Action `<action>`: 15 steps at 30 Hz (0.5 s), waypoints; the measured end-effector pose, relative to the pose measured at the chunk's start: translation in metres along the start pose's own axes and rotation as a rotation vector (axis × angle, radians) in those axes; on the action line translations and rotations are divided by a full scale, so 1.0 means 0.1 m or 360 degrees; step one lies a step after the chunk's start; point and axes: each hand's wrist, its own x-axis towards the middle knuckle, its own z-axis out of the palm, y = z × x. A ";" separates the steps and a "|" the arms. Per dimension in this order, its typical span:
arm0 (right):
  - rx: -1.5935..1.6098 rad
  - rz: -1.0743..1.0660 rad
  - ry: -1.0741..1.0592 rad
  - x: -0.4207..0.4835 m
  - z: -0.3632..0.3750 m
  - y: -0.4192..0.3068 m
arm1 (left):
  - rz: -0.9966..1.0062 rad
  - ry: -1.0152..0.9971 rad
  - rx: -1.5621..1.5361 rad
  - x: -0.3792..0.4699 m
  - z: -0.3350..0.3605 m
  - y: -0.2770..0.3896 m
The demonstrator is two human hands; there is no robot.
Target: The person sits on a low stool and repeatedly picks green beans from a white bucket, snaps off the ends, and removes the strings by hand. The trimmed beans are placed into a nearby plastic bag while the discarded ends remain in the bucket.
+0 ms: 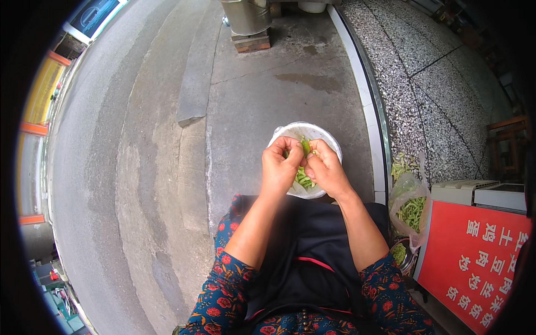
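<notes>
Both hands meet above a round white bucket [333, 144] lined with a clear plastic bag, just beyond my knees. Between the fingertips is a green bean pod [305, 146]. My left hand [282, 165] pinches the pod from the left side. From the right, my right hand [325, 169] holds it with thumb and bent fingers. Green pods or shells [303, 179] lie inside the bucket, partly hidden by the hands. To my right, a plastic bag [412, 209] holds many more green pods, and beside it a metal bowl [400, 255] contains small green beans.
A red sign board [469, 251] with writing stands at the right by a white appliance [458, 193]. Loose pods [402, 164] lie on the speckled floor behind a raised edge. Ahead, a metal drum [247, 19] rests on bricks [251, 43]. A grey road [96, 167] runs along the left.
</notes>
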 end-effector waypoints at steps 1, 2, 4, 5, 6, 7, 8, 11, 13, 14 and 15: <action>0.0092 0.0042 -0.0023 -0.01 -0.01 -0.02 | 0.0037 0.0002 0.0035 0.00 0.00 0.00; 0.0198 0.0053 -0.0068 -0.02 -0.02 -0.03 | 0.0045 0.0006 0.0042 0.00 0.00 0.01; 0.0238 0.0129 -0.0044 -0.03 -0.06 -0.06 | 0.0060 0.0014 0.0057 -0.01 0.01 0.03; 0.0264 0.0152 -0.0043 -0.03 -0.07 -0.07 | 0.0036 0.0027 0.0017 -0.01 0.01 0.04; 0.0281 0.0165 -0.0040 -0.03 -0.09 -0.08 | 0.0011 0.0039 -0.0022 -0.02 0.01 0.05; 0.0298 0.0178 -0.0036 -0.03 -0.11 -0.09 | 0.0012 0.0044 -0.0071 -0.02 0.01 0.07; 0.0325 0.0173 -0.0049 -0.02 -0.12 -0.09 | -0.0022 0.0058 -0.0122 -0.02 0.00 0.08; 0.0410 0.0177 -0.0033 0.00 -0.13 -0.08 | -0.0044 0.0071 -0.0261 -0.03 -0.01 0.10; 0.0419 0.0171 -0.0047 0.00 -0.13 -0.07 | -0.0047 0.0071 -0.0294 -0.02 0.00 0.11; 0.0425 0.0167 -0.0054 0.00 -0.13 -0.07 | -0.0046 0.0064 -0.0284 -0.01 0.00 0.11; 0.0460 0.0156 -0.0037 0.00 -0.14 -0.08 | -0.0046 0.0058 -0.0274 -0.01 0.00 0.11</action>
